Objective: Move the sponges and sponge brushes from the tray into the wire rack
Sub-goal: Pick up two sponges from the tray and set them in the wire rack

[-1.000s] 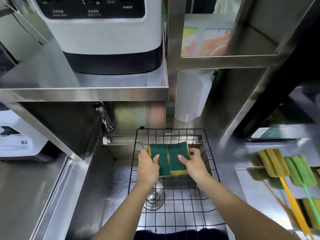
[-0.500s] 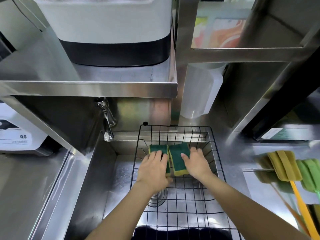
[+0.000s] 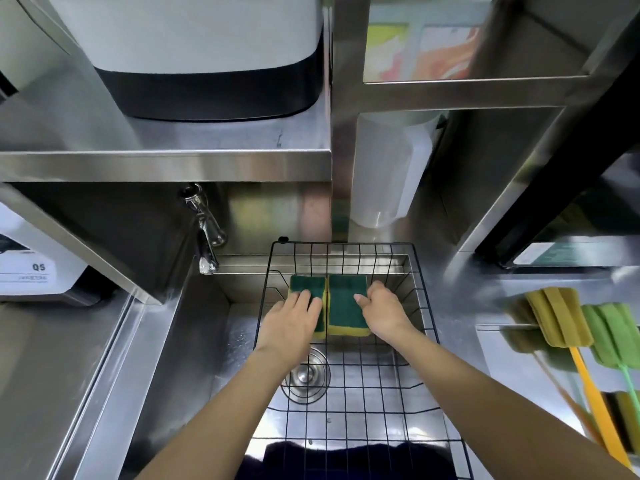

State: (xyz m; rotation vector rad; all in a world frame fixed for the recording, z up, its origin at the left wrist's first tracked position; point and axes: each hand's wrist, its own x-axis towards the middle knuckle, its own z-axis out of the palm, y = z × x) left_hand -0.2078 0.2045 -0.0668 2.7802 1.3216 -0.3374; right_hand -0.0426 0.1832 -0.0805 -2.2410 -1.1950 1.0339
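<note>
Two green-and-yellow sponges are laid flat, side by side and touching, at the far end of the black wire rack (image 3: 429, 327), which is set over the steel sink (image 3: 214, 341). The left sponge (image 3: 306, 284) is pressed under the flattened fingers of the left hand (image 3: 291, 327), which is spread open on top of it. The right sponge (image 3: 346, 306) is touched at its right edge by the right hand (image 3: 381, 310), whose fingers are curled loosely; a firm grip cannot be told. On the tray (image 3: 498, 344) to the right, a yellow sponge brush (image 3: 557, 317) and a green sponge brush (image 3: 613, 334) are seen lying beside each other.
</note>
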